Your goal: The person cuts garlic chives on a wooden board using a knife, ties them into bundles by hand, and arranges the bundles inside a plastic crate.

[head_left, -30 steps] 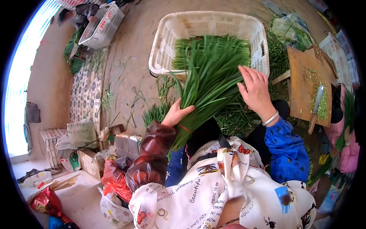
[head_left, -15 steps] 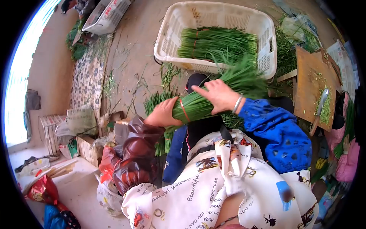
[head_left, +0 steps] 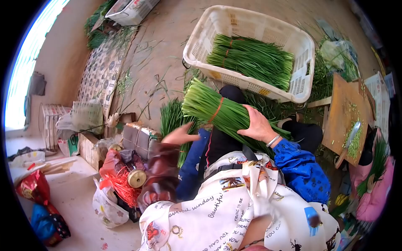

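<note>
A thick bundle of green garlic chives [head_left: 209,106] with a red band lies slanted across my lap, pale cut ends toward the upper left. My right hand [head_left: 260,125] grips it from above near the leafy end, thumb on the near side. My left hand [head_left: 180,134] is off the bundle, just below its cut ends, fingers apart and holding nothing. Beyond my knees, a white plastic crate [head_left: 247,77] contains several banded chive bundles [head_left: 253,58]. More loose chives [head_left: 171,117] lie beside my left leg.
On the right, a wooden board [head_left: 341,121] carries a knife [head_left: 354,134] and chopped green bits. A wrapped block [head_left: 140,140] and red plastic strands [head_left: 125,184] are at my left. Another white crate [head_left: 132,10] stands at the far left.
My left hand has let go of the banded end and moved lower. The bundle has turned so its cut ends point up and left. My right hand has shifted down onto it.
</note>
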### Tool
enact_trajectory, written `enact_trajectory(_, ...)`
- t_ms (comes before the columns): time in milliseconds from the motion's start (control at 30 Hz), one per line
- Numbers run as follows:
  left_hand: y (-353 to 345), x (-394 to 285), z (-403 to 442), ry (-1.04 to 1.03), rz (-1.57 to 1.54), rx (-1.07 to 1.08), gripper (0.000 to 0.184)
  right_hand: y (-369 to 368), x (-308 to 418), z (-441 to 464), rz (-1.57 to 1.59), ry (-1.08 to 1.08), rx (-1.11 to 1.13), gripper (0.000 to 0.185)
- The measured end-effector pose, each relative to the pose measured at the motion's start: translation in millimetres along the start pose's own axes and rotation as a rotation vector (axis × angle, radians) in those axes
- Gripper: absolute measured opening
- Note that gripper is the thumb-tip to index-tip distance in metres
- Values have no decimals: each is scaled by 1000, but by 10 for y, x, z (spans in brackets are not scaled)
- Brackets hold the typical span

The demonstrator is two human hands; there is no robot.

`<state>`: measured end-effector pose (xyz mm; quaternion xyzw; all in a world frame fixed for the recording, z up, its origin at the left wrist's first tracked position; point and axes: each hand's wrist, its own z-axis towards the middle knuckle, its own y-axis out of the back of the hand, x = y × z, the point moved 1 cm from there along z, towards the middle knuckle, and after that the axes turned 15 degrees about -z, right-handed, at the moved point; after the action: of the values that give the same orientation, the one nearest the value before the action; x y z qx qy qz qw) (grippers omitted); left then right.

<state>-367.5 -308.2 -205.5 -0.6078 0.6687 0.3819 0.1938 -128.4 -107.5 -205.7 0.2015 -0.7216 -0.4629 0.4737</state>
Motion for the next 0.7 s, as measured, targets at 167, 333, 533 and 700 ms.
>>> enact_trajectory(167, -965, -151, 675, -402, -920, -81, 66, 39, 36, -54, 81, 18, -100, 83)
enact_trajectory(333, -958, -692, 643, -624, -1560, -79, 59, 330, 2, -107, -175, 96, -157, 74)
enact_trajectory(533, -1008, -1080, 525, -723, -1284, -70, 50, 870, 286, 168, 85, 7, -224, 31)
enact_trajectory(700, -1038, -1147, 435, -672, -1256, -30, 48, 1023, 222, 144, 303, 198, 6, 23)
